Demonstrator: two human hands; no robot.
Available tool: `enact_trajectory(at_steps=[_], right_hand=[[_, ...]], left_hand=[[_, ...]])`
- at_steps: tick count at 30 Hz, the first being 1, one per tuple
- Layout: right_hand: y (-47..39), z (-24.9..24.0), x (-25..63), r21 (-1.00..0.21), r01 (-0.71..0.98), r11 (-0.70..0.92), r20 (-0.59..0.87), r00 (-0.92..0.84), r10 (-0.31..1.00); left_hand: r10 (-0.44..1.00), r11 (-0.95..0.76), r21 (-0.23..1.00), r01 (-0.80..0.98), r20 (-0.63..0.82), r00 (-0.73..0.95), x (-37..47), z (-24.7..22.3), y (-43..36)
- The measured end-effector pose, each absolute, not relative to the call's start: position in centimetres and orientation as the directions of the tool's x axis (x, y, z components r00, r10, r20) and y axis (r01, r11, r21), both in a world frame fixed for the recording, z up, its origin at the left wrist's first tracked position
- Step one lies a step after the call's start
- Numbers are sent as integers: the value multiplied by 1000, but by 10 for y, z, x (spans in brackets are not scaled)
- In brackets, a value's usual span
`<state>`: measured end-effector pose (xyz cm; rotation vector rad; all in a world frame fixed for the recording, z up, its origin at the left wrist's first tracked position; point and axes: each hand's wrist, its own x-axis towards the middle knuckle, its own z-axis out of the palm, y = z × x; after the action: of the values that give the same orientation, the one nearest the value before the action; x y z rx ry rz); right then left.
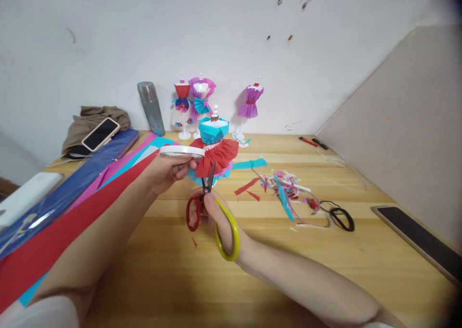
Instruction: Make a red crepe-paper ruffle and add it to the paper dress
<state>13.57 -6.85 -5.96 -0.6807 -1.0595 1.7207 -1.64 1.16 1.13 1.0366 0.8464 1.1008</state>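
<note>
Arms (pixel 119 227) stretched forward, converging. White tape roll (pixel 182 150) gripped by curled left hand (pixel 171 168); scissors (pixel 206 188), blades parted, held in half-closed right hand (pixel 218 214). Red-skirted mannequin (pixel 218 155) placed just beyond.

Soft, fairly even light reaches my table (pixel 162 270), and the wall (pixel 216 29) looks pale grey. Faint shadows lie on it behind the dress forms (pixel 250 101); a dimmer one spreads under my forearms (pixel 288 275). Glare streaks the blue package (pixel 72 188) (plastic, by its shine). Small detail in the scraps (pixel 287 188) runs soft, and the right edge darkens into blur.
</note>
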Motion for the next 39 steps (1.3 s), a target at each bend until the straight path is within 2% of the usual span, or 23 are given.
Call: enact_trajectory(at_steps=[4,15,39], right_hand=[[-65,-62,136,-905,-421,-62,91,-334,938],[-67,-65,146,-961,-277,17,119,-356,927],[-65,-58,145,-968,-251,-29,65,-359,931]], left_hand=[[965,128,950,-285,-53,256,-17,11,12],[965,144,941,-307,-65,253,-18,10,15],[957,170,938,-302,-84,278,-16,14,13]])
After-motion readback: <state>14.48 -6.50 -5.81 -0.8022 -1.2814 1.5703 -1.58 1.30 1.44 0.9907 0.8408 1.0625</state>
